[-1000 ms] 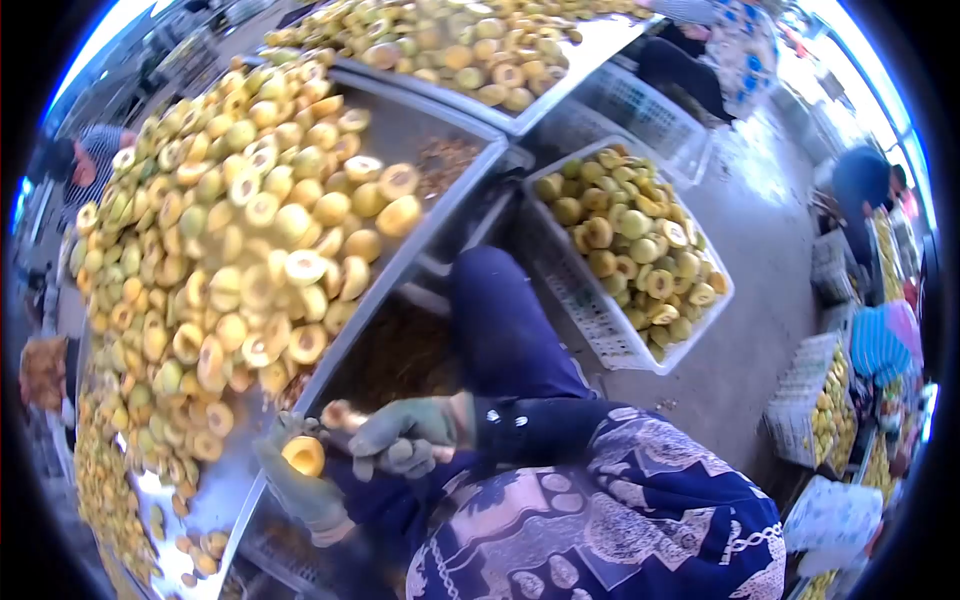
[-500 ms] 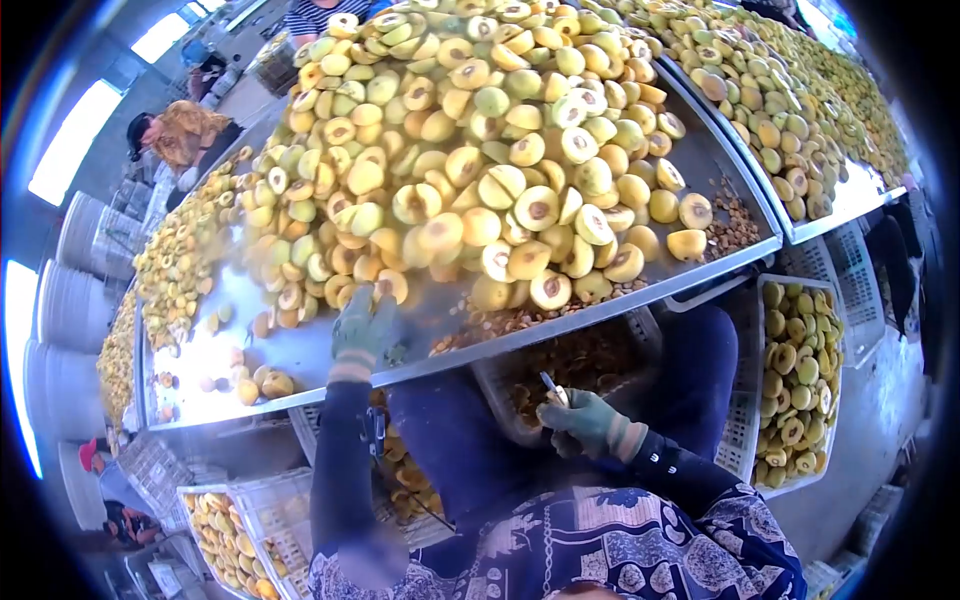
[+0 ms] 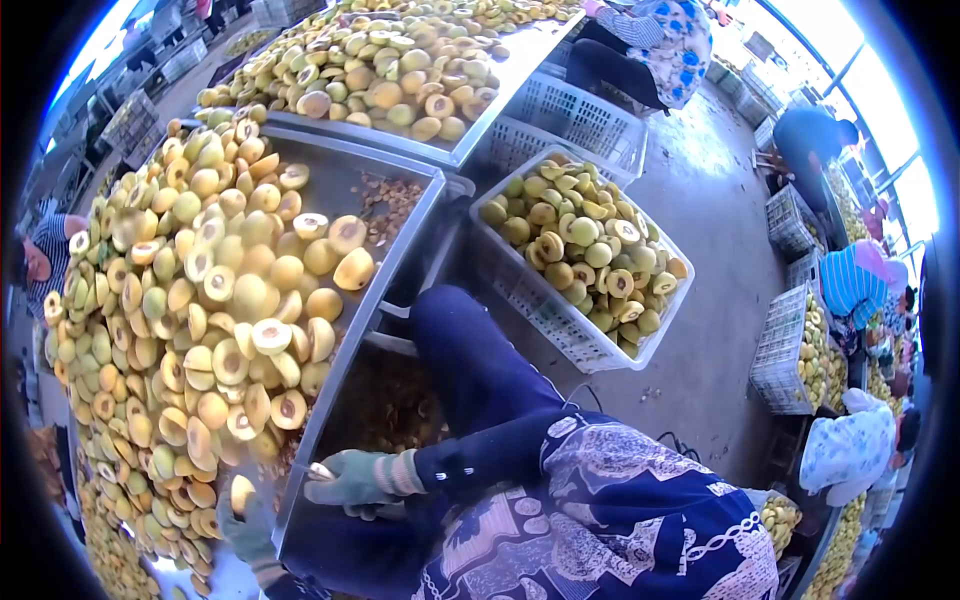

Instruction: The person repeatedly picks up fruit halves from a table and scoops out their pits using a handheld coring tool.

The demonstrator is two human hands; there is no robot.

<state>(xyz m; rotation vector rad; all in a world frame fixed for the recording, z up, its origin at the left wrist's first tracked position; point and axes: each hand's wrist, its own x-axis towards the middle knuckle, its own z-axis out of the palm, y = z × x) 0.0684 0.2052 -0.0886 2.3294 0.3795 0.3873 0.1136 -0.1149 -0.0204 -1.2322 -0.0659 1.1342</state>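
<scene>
My left hand (image 3: 247,530), in a grey-green glove and somewhat blurred, is at the near edge of the metal table with its fingers closed around a peach half (image 3: 242,495). Just to its right, my gloved right hand (image 3: 365,478) is closed on a small knife (image 3: 320,471) with a pale handle. The thin blade points left toward the table rim (image 3: 352,345). A large heap of halved yellow-green peaches (image 3: 215,300) covers the table in front of my hands, many with brown centres facing up.
Brown pit scraps (image 3: 388,207) lie in the table's far corner. Beneath the rim stands a bin of scraps (image 3: 385,400). A white crate of peach halves (image 3: 590,255) is on the floor to the right. Co-workers (image 3: 850,290) sit along the right side and far end.
The view has swung to the right. My left hand has gone from reaching at the heap to holding a peach half. My right hand, still with the knife, is now close to it.
</scene>
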